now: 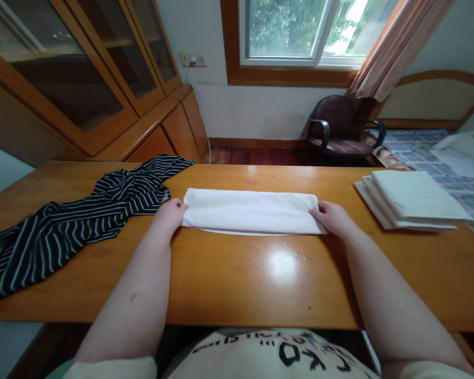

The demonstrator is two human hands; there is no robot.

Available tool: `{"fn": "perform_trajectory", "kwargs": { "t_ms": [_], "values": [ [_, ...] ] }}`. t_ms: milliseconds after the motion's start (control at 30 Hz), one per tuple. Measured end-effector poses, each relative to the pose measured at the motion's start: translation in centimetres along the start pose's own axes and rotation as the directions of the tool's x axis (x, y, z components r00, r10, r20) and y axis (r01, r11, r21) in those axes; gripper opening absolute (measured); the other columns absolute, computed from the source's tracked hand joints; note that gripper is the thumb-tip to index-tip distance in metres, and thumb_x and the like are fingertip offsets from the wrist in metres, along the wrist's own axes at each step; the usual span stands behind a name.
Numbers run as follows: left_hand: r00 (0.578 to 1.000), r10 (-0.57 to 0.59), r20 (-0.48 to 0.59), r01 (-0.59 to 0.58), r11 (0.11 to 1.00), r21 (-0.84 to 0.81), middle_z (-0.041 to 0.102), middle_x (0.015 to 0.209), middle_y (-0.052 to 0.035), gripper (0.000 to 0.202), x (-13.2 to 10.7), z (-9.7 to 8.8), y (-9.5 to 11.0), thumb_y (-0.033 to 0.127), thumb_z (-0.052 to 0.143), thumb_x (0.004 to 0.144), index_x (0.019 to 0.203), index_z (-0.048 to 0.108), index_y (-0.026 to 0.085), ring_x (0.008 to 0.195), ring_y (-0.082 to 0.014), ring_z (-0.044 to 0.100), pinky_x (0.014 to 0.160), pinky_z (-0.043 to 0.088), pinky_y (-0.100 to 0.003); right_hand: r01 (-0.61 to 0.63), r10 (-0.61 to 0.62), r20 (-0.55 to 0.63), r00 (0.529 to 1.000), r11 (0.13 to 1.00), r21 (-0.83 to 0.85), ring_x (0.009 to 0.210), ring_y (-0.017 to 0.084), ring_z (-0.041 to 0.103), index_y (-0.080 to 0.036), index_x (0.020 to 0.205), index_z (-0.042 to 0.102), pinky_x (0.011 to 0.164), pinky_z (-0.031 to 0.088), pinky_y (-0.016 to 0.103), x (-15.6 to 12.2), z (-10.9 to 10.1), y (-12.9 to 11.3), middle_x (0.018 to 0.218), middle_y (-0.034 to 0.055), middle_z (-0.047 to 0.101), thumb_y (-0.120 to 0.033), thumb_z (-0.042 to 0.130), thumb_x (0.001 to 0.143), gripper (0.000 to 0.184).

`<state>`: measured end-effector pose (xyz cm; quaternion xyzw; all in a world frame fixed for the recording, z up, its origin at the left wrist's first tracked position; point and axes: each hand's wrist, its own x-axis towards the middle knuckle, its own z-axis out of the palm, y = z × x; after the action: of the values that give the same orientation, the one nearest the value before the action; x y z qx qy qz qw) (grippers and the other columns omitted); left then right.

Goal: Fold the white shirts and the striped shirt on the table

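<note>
A white cloth [253, 211], folded into a long flat strip, lies crosswise on the wooden table [229, 284]. My left hand [174, 212] pinches its left end between thumb and fingers. At the opposite end, my right hand [328, 215] grips the cloth's right edge in the same way. Along the near side a lower layer of the cloth shows slightly past the upper one. What kind of cloth item it is cannot be told.
Black-and-white striped fabric [82, 216] lies crumpled at the left. Several folded white cloths [418, 197] are stacked at the right. Beyond the table are a wooden cabinet [150, 126], an office chair [335, 126], a bed [430, 147] and a window [292, 31].
</note>
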<state>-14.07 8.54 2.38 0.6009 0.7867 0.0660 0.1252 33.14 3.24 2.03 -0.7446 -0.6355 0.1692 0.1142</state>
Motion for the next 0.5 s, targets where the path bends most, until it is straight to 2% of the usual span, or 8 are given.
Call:
{"fn": "perform_trajectory", "kwargs": {
  "t_ms": [100, 167, 233, 300, 333, 400, 433, 500],
  "values": [
    [0.999, -0.036, -0.005, 0.036, 0.999, 0.01, 0.069, 0.101, -0.0168, 0.027, -0.3, 0.1, 0.0, 0.031, 0.052, 0.077, 0.097, 0.065, 0.018, 0.093, -0.0334, 0.064, 0.078, 0.048, -0.041, -0.035, 0.033, -0.05, 0.998, 0.999, -0.035, 0.07, 0.02, 0.058, -0.018, 0.081, 0.064, 0.058, 0.037, 0.027, 0.4, 0.5, 0.1, 0.078, 0.0086, 0.067, -0.04, 0.053, 0.084, 0.025],
    [0.992, -0.01, -0.127, 0.011, 1.0, 0.003, 0.066, 0.108, -0.0197, 0.033, -1.0, 0.0, 0.3, 0.024, 0.05, 0.077, 0.106, 0.063, 0.015, 0.1, -0.0344, 0.061, 0.085, 0.046, -0.043, -0.073, 0.071, -0.083, 0.994, 0.997, -0.025, 0.073, 0.021, 0.059, -0.017, 0.084, 0.064, 0.061, 0.038, 0.028, 0.6, 0.8, 0.2, 0.08, 0.0093, 0.067, -0.038, 0.054, 0.083, 0.023],
    [0.948, 0.079, -0.309, -0.089, 0.996, -0.02, 0.06, 0.118, -0.0203, 0.04, -2.0, -0.1, 1.2, 0.021, 0.046, 0.08, 0.116, 0.06, 0.013, 0.111, -0.0336, 0.055, 0.095, 0.042, -0.045, -0.117, 0.119, -0.126, 0.985, 0.993, 0.026, 0.075, 0.021, 0.06, -0.017, 0.091, 0.064, 0.063, 0.04, 0.029, 0.5, 0.9, 0.2, 0.084, 0.01, 0.068, -0.038, 0.053, 0.083, 0.025],
    [0.884, 0.222, -0.412, -0.252, 0.967, -0.02, 0.054, 0.128, -0.0181, 0.042, -3.1, 0.1, 2.6, 0.025, 0.042, 0.085, 0.123, 0.056, 0.013, 0.122, -0.031, 0.048, 0.104, 0.035, -0.044, -0.13, 0.147, -0.225, 0.963, 0.988, 0.089, 0.081, 0.022, 0.061, -0.015, 0.101, 0.062, 0.069, 0.044, 0.031, 0.2, 0.8, -0.1, 0.093, 0.0122, 0.067, -0.04, 0.051, 0.084, 0.032],
    [0.859, 0.309, -0.408, -0.341, 0.94, -0.006, 0.051, 0.133, -0.0167, 0.043, -3.7, 0.3, 3.5, 0.028, 0.041, 0.087, 0.125, 0.055, 0.014, 0.126, -0.0297, 0.044, 0.107, 0.031, -0.044, -0.108, 0.133, -0.298, 0.945, 0.989, 0.1, 0.086, 0.024, 0.061, -0.014, 0.107, 0.06, 0.074, 0.045, 0.033, -0.1, 0.7, -0.5, 0.099, 0.014, 0.066, -0.041, 0.05, 0.085, 0.036],
    [0.819, 0.485, -0.308, -0.498, 0.866, 0.039, 0.042, 0.143, -0.0142, 0.045, -4.8, 1.1, 5.7, 0.035, 0.04, 0.089, 0.129, 0.053, 0.017, 0.134, -0.0293, 0.035, 0.111, 0.025, -0.044, 0.012, 0.01, -0.422, 0.907, 0.999, 0.05, 0.1, 0.028, 0.058, -0.012, 0.114, 0.057, 0.087, 0.043, 0.039, -0.7, 0.7, -1.9, 0.112, 0.0178, 0.062, -0.04, 0.048, 0.087, 0.04],
    [0.8, 0.55, -0.24, -0.554, 0.83, 0.058, 0.037, 0.148, -0.013, 0.047, -5.4, 1.6, 6.8, 0.038, 0.041, 0.09, 0.131, 0.052, 0.019, 0.137, -0.0304, 0.03, 0.112, 0.022, -0.046, 0.097, -0.089, -0.445, 0.891, 0.995, -0.005, 0.109, 0.029, 0.055, -0.012, 0.117, 0.057, 0.094, 0.04, 0.041, -0.9, 0.8, -3.0, 0.119, 0.0193, 0.059, -0.039, 0.047, 0.087, 0.041],
    [0.76, 0.64, -0.111, -0.635, 0.768, 0.081, 0.027, 0.154, -0.0108, 0.051, -6.3, 2.8, 9.1, 0.041, 0.041, 0.09, 0.138, 0.047, 0.023, 0.141, -0.0332, 0.021, 0.113, 0.018, -0.051, 0.276, -0.293, -0.381, 0.877, 0.956, -0.102, 0.123, 0.031, 0.046, -0.011, 0.121, 0.055, 0.104, 0.032, 0.045, -1.4, 1.6, -5.6, 0.132, 0.0205, 0.051, -0.04, 0.047, 0.088, 0.045]
  ]
}}
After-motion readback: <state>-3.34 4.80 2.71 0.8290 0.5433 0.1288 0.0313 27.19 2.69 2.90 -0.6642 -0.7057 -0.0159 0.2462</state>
